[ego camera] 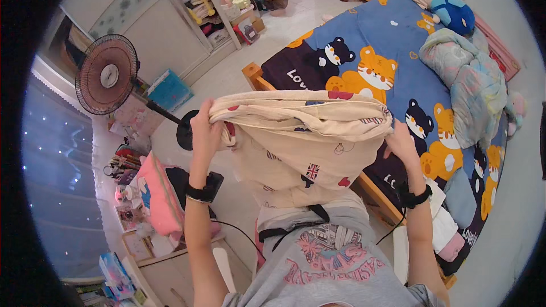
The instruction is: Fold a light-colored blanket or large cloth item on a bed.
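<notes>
A cream printed cloth (294, 153) hangs in front of me, its upper edge gathered in several layers and its lower part over my lap. My left hand (205, 130) grips its left upper corner. At the right upper corner, my right hand (400, 145) holds the cloth beside the bed. The print shows flags, red shapes and striped figures. Black bands circle both wrists, the left one carrying a dark device. The fingertips are partly hidden by the folds.
A bed with a cartoon tiger sheet (371, 21) stands at the right, bearing a crumpled pastel quilt (473, 81) and a plush toy (452, 8). A standing fan (108, 74) is at the left. Below it, a pink cushion (160, 196) lies near a cluttered desk.
</notes>
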`<state>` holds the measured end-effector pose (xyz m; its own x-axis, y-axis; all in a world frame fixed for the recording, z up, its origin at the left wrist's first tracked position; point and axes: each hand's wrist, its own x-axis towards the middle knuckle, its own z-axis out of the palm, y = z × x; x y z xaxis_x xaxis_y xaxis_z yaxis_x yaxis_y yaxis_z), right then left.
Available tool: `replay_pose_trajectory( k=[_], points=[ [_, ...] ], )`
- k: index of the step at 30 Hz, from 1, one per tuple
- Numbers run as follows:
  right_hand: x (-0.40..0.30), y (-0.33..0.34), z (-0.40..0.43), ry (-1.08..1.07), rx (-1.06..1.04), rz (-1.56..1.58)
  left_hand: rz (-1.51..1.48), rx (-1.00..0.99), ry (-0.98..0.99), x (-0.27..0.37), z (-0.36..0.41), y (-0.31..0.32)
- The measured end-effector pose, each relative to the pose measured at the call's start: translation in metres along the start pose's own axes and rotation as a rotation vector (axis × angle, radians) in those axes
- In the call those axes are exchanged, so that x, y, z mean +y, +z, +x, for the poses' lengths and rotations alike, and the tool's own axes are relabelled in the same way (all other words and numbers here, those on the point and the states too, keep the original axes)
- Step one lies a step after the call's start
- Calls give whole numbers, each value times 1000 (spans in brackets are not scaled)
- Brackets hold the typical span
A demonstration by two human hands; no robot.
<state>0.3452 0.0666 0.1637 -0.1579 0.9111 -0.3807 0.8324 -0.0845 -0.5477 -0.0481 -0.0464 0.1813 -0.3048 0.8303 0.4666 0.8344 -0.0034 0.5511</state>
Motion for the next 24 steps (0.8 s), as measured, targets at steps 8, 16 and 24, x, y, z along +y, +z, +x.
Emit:
replay_pose_trajectory(
  k=[8, 16, 24],
  points=[
    [20, 40, -8, -521, -677, 1085, -761, -224, -188, 19, 14, 12],
    [-35, 55, -25, -722, -393, 733, -478, -872, 105, 110, -14, 21],
    [-65, 46, -49, -894, -337, 584, -316, -811, 386, 87, -33, 59]
  ],
)
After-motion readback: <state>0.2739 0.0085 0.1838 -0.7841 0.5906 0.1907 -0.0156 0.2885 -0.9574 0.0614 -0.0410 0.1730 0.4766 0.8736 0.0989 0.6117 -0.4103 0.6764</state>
